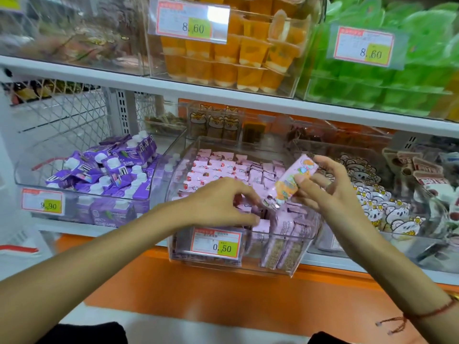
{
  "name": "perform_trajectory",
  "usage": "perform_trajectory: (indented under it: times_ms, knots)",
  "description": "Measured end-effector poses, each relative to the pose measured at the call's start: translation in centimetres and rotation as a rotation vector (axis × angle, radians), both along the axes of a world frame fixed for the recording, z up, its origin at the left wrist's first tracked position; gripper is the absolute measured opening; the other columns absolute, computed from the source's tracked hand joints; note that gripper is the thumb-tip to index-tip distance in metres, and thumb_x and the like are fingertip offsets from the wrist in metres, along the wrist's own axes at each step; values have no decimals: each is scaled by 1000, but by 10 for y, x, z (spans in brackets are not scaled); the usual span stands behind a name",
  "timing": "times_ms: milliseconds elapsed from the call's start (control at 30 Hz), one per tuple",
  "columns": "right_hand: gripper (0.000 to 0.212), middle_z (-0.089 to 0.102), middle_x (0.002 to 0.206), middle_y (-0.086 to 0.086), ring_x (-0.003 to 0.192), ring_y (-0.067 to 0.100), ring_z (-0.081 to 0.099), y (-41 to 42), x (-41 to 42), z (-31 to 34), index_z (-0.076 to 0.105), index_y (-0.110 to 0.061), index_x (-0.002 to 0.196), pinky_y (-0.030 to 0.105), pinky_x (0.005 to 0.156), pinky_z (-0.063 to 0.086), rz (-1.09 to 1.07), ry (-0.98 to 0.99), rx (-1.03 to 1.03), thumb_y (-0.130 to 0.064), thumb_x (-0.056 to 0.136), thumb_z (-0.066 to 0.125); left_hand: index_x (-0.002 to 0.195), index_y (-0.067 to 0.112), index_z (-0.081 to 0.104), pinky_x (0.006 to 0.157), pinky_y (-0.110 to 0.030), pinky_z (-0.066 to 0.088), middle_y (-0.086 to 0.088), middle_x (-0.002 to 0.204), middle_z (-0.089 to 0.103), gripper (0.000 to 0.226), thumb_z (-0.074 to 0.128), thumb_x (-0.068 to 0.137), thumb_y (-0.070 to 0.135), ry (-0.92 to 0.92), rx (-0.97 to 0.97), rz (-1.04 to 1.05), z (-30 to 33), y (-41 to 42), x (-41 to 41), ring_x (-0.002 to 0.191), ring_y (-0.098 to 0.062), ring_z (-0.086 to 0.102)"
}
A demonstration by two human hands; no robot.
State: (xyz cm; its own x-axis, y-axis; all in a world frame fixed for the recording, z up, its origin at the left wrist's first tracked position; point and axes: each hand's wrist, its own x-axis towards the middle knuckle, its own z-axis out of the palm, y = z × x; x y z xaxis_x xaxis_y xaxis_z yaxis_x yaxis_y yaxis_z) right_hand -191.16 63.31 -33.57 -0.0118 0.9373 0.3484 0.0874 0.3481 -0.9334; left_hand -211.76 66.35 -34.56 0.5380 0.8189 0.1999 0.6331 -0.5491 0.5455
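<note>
A: Pink-orange packet point(295, 180)?
B: Over the clear bin point(248, 265), right side. Right hand point(330, 192) fingers pinch it, tilted.
A: Left hand point(218, 206)?
B: Inside bin, fingers curled onto pink packets point(218, 167); can't tell if gripping.
A: Room?
B: Bin top open. Purple pouches point(111, 167) just left, white shelf point(223, 95) above.
</note>
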Motion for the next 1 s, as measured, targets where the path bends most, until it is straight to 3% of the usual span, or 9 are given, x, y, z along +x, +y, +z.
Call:
perform_trajectory:
  times_ms: [100, 200, 300, 367, 567, 667, 733, 833, 1000]
  knots:
    - [47, 69, 94, -5, 79, 14, 71, -3, 2, -1, 37, -28, 127, 23, 73, 58, 40, -101, -24, -21, 87, 61, 65, 42, 57, 52, -20, 28, 22, 62, 52, 20, 73, 76, 44, 128, 84, -31, -1, 6, 8, 58, 3, 45]
    - [37, 59, 109, 3, 79, 18, 70, -6, -2, -6, 42, -28, 120, 40, 75, 58, 31, -288, 50, -21, 88, 60, 85, 33, 71, 55, -16, 30, 14, 81, 64, 9, 72, 77, 38, 166, 196, 58, 4, 14, 13, 69, -1, 49]
    - [37, 61, 97, -15, 81, 4, 66, -7, -6, -16, 39, -36, 117, 17, 72, 52, 28, -469, 154, -27, 87, 60, 86, 32, 70, 59, -23, 36, 11, 85, 67, 12, 68, 76, 38, 182, 299, 147, 2, 14, 16, 79, -11, 58]
    - [35, 61, 92, -28, 84, -1, 65, -6, -4, -19, 38, -41, 112, 11, 74, 49, 56, -512, 170, -31, 87, 60, 83, 32, 69, 58, -24, 35, 10, 79, 67, 8, 63, 81, 37, 155, 304, 173, -6, 9, 16, 78, -13, 60]
    - [34, 55, 112, -31, 103, -7, 58, -5, 0, -21, 41, -44, 102, 19, 88, 48, 48, -649, 314, -32, 83, 66, 95, 33, 67, 62, -24, 43, 15, 84, 63, 16, 52, 93, 37, 42, 276, 110, -23, -9, -4, 82, -5, 54]
    - [32, 60, 102, -27, 100, -14, 55, -4, 1, -25, 42, -44, 100, 14, 82, 47, 88, -753, 296, -37, 82, 69, 98, 37, 66, 72, -30, 47, 20, 91, 62, 13, 55, 91, 38, 72, 254, 94, -24, -14, -12, 88, -1, 51]
    - [26, 62, 92, -22, 91, -10, 55, -4, 1, -28, 48, -40, 100, 20, 75, 46, 73, -882, 305, -42, 82, 67, 102, 38, 64, 75, -30, 48, 23, 94, 61, 14, 57, 90, 40, 62, 255, 104, -22, -16, -15, 90, 2, 52]
    - [20, 62, 105, -14, 102, 5, 48, -2, 0, -31, 68, -28, 94, 26, 84, 40, -2, -1100, 439, -44, 88, 59, 105, 36, 64, 79, -31, 48, 23, 97, 61, 19, 57, 89, 43, 64, 261, 95, -20, -18, -17, 93, 2, 52]
    - [25, 56, 104, -15, 98, 6, 42, -4, -2, -29, 70, -31, 102, 26, 80, 38, 104, -1147, 353, -42, 94, 50, 118, 40, 57, 84, -25, 42, 23, 113, 57, 25, 45, 96, 42, 166, 260, -15, -22, -22, -16, 105, 3, 46]
